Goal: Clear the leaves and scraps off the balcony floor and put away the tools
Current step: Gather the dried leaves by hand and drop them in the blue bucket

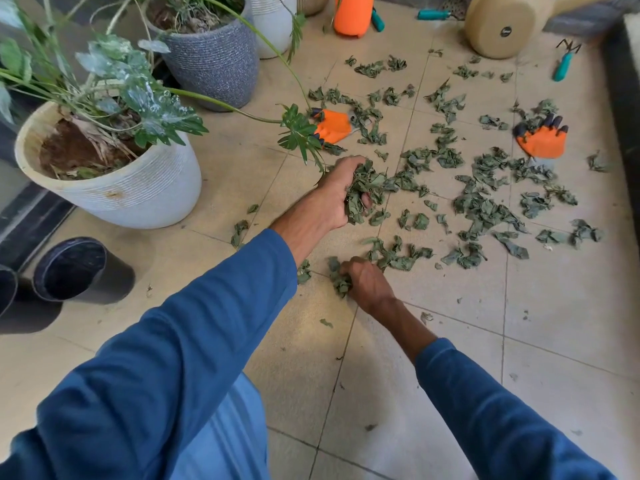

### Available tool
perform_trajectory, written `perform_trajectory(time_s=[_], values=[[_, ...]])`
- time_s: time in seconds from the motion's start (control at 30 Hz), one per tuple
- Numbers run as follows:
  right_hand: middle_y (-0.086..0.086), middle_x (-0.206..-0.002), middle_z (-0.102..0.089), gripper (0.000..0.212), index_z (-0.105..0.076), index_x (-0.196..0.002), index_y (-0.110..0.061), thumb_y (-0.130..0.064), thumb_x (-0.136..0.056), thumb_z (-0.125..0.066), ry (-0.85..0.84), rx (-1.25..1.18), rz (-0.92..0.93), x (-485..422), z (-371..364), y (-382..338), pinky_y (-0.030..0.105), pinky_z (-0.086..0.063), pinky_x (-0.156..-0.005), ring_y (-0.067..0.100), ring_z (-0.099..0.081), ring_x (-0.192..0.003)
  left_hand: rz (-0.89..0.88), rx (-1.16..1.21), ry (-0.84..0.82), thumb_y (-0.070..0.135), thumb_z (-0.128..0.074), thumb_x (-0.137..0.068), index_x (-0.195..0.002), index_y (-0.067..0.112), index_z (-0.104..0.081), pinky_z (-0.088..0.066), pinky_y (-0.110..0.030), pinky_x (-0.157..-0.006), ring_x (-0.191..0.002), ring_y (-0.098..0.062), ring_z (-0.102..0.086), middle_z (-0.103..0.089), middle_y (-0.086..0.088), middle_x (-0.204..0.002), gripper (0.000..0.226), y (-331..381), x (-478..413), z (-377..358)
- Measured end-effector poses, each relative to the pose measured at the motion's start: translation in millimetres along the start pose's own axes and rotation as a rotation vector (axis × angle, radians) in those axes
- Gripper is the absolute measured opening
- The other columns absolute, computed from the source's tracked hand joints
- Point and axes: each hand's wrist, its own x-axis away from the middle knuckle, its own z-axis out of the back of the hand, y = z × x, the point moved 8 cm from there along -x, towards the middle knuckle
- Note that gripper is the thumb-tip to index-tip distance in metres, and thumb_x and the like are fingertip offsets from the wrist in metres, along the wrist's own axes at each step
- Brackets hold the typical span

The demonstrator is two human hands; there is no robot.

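Leaves (pixel 481 206), dry and crumpled green, lie scattered over most of the tiled balcony floor (pixel 450 393), thickest toward the middle and right. The left hand (pixel 334 199) is curled around a fat bunch of them, lifted just off the tiles. The right hand (pixel 367 282) is down on the floor, fingers closed on a smaller clump close to the person's knees. Both sleeves are blue.

Two orange gloves rest among the scraps: one (pixel 334 126) beside a drooping plant stem, the other (pixel 542 136) further right. A teal-handled hand rake (pixel 564 64) lies near the far right edge, beside a tan watering can (pixel 498 26). An orange bottle (pixel 353 13) stands at the back, with two more teal handles near it. A white pot (pixel 138 188) and a grey pot (pixel 216 64) with plants sit on the left, and a black pot (pixel 83 271) lies tipped over.
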Motion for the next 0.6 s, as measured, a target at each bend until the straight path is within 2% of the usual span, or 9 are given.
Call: perform_trajectory(time_s=[0.1,0.17,0.3,0.37,0.47,0.5,0.57,0.6], values=[[0.007,-0.1,-0.074,0.036,-0.075,-0.103,-0.006,0.016,-0.076,-0.066,0.013,-0.165,-0.081,9,8,7,0.012,-0.05,-0.075,0.016,-0.067,-0.084,0.007,0.01,0.013,0.028,-0.057,-0.099,-0.083,0.012,-0.058,-0.035,-0.015,-0.037,-0.045,-0.013,-0.046,-0.059,-0.004,-0.065,0.023,-1,4,-2],[0.006,-0.096,-0.075,0.04,-0.077,-0.098,-0.005,0.02,-0.069,-0.066,0.078,-0.285,-0.145,7,27,17,0.004,-0.045,-0.067,0.01,-0.062,-0.079,0.016,0.009,0.015,0.03,-0.058,-0.098,-0.083,0.012,-0.058,-0.035,-0.015,-0.036,-0.042,-0.013,-0.047,-0.06,-0.004,-0.063,0.024,-1,6,-3],[0.004,-0.095,-0.076,0.041,-0.078,-0.099,-0.006,0.014,-0.063,-0.08,0.144,-0.377,-0.2,9,66,16,0.016,-0.054,-0.071,0.014,-0.068,-0.082,0.009,-0.113,0.005,0.033,-0.063,-0.094,-0.082,0.014,-0.062,-0.039,-0.017,-0.038,-0.047,-0.015,-0.053,-0.065,-0.005,-0.073,0.023,0,14,-8],[0.001,-0.09,-0.075,0.042,-0.079,-0.098,-0.007,0.011,-0.06,-0.085,0.142,-0.43,-0.254,8,80,16,0.017,-0.052,-0.07,0.014,-0.068,-0.08,-0.042,-0.238,-0.004,0.038,-0.067,-0.09,-0.089,0.016,-0.064,-0.046,-0.022,-0.05,-0.069,-0.02,-0.059,-0.067,-0.007,-0.095,0.022,4,19,-9],[0.002,-0.09,-0.077,0.04,-0.079,-0.096,-0.01,0.005,-0.06,-0.088,0.129,-0.524,-0.337,10,92,18,0.03,-0.06,-0.072,0.012,-0.072,-0.076,-0.143,-0.413,0.004,0.044,-0.072,-0.085,-0.117,0.018,-0.064,-0.049,-0.034,-0.085,-0.099,-0.021,-0.056,-0.061,-0.001,-0.114,0.042,10,33,-12],[0.006,-0.091,-0.077,0.037,-0.078,-0.098,-0.006,0.007,-0.064,-0.086,0.125,-0.595,-0.36,12,95,16,0.029,-0.061,-0.066,0.008,-0.072,-0.069,-0.173,-0.431,0.002,0.045,-0.073,-0.084,-0.124,0.018,-0.062,-0.046,-0.035,-0.091,-0.104,-0.02,-0.055,-0.059,0.002,-0.117,0.05,11,34,-12],[0.015,-0.095,-0.075,0.031,-0.074,-0.102,0.006,0.014,-0.073,-0.079,0.13,-0.759,-0.409,17,100,11,0.018,-0.056,-0.052,0.001,-0.067,-0.053,-0.21,-0.43,-0.019,0.046,-0.074,-0.082,-0.134,0.015,-0.057,-0.041,-0.034,-0.091,-0.109,-0.019,-0.052,-0.055,0.003,-0.119,0.063,14,41,-10],[0.019,-0.095,-0.074,0.029,-0.073,-0.102,0.006,0.015,-0.075,-0.077,0.142,-0.819,-0.432,20,102,9,0.016,-0.055,-0.05,0.001,-0.066,-0.051,-0.223,-0.424,-0.019,0.049,-0.076,-0.079,-0.136,0.014,-0.055,-0.042,-0.034,-0.091,-0.11,-0.019,-0.052,-0.056,0.002,-0.121,0.07,15,46,-9]])
